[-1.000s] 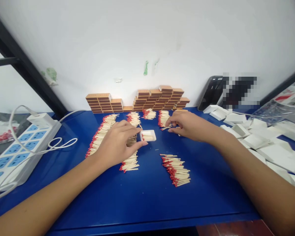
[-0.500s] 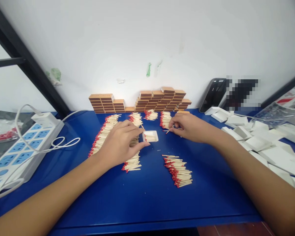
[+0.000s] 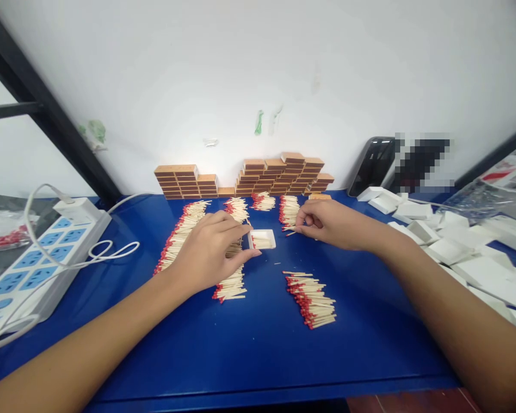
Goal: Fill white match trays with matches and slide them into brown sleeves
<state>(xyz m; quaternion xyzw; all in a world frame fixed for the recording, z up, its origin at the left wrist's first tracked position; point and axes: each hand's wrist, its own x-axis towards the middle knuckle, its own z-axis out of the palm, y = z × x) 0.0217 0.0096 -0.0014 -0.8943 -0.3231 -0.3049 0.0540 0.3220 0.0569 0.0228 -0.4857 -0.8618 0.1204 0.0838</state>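
Thumb and fingers of my left hand [image 3: 214, 246] grip the left end of a small white matchbox tray [image 3: 267, 232], which has a few matches lying inside. My right hand [image 3: 326, 223] is pinched at the front of a red-tipped match pile [image 3: 289, 210]. Matches [image 3: 289, 233] stick out from its fingertips; how many is unclear. Under and beside my left hand lie a long row of matches [image 3: 178, 238] and another match pile [image 3: 232, 285], both partly covered. A separate match heap [image 3: 311, 301] rests nearer the front.
Stacked brown matchboxes [image 3: 279, 178] line the wall. A white power strip [image 3: 46, 252] with looped cable sits at left, near a plastic bag [image 3: 8, 223]. Many white trays [image 3: 447, 241] are heaped at right, below a leaning black phone [image 3: 372, 166]. The table [image 3: 223, 355] is blue.
My right hand stays by the match pile, its fingertips and the matches at them shifting slightly. My left hand and the tray keep their place.
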